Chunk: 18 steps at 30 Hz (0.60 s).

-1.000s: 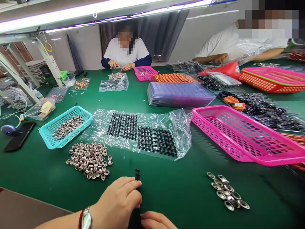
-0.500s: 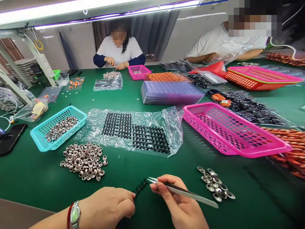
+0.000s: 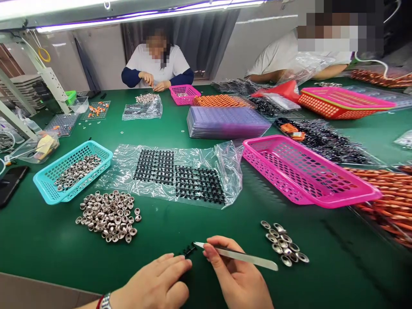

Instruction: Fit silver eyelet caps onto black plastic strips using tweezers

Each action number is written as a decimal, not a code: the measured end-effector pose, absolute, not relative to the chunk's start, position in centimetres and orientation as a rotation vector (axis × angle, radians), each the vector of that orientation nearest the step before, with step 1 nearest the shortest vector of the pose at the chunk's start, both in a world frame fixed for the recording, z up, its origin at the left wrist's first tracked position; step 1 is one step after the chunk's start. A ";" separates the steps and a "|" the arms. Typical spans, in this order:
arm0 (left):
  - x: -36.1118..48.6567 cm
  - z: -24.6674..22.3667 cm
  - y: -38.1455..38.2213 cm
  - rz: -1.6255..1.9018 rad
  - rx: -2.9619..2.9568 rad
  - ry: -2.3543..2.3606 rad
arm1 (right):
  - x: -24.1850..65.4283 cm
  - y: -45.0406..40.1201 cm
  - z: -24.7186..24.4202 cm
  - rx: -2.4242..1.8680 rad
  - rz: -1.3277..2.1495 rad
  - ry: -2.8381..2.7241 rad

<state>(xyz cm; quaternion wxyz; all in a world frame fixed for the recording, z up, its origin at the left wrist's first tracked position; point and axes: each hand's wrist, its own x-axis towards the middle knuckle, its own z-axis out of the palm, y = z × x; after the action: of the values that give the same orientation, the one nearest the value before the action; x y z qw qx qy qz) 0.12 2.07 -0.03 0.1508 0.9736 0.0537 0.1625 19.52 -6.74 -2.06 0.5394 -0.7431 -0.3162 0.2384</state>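
While a short black strip of small parts (image 3: pixel 187 250) lies on the green table (image 3: pixel 48 249) at the near edge, the left hand (image 3: pixel 157 283) pinches its near end between thumb and fingertips, the fingers closed narrowly on it; the right hand (image 3: pixel 241 281) is closed around silver tweezers (image 3: pixel 236 255), whose tips sit together, pointing left, just beside the strip's far end, though whether they touch it cannot be told; a watch and a red band (image 3: pixel 103 301) show on the left wrist; to the right of the tweezers lies a small cluster of shiny metal rings (image 3: pixel 284 243), near but apart from the hand; to the left, a bigger loose heap of metal eyelets (image 3: pixel 108 214) rests on the table, and beyond it a turquoise basket (image 3: pixel 48 189) holds more of them; straight ahead, a clear plastic bag (image 3: pixel 225 163) is spread flat with black gridded sheets (image 3: pixel 178 178) lying on it; to its right stands a large pink basket (image 3: pixel 309 171), tilted on one edge, and behind the bag a stack of purple trays (image 3: pixel 227 121); orange and black parts (image 3: pixel 386 193) crowd the right side; across the table a person in a white top (image 3: pixel 157 64) works with both hands beside a small pink basket (image 3: pixel 184 93); another person's arm (image 3: pixel 289 73) rests at the far right near a red basket (image 3: pixel 341 103).
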 end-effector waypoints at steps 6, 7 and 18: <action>0.2 0.4 2.2 0.521 2.770 0.155 | 19.7 -7.3 -2.6 -1.797 0.520 -0.824; 0.2 0.6 2.2 0.517 2.770 0.152 | 20.0 -7.5 -2.8 -1.793 0.513 -0.858; 0.5 0.6 2.4 0.477 2.789 0.131 | 20.4 -7.6 -3.3 -1.737 0.384 -1.046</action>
<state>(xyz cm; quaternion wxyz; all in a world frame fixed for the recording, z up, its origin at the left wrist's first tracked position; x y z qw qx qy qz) 0.51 2.40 0.63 0.1539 0.9729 0.0458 0.1665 20.41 -7.63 -3.29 0.5132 -0.7224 -0.4350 0.1599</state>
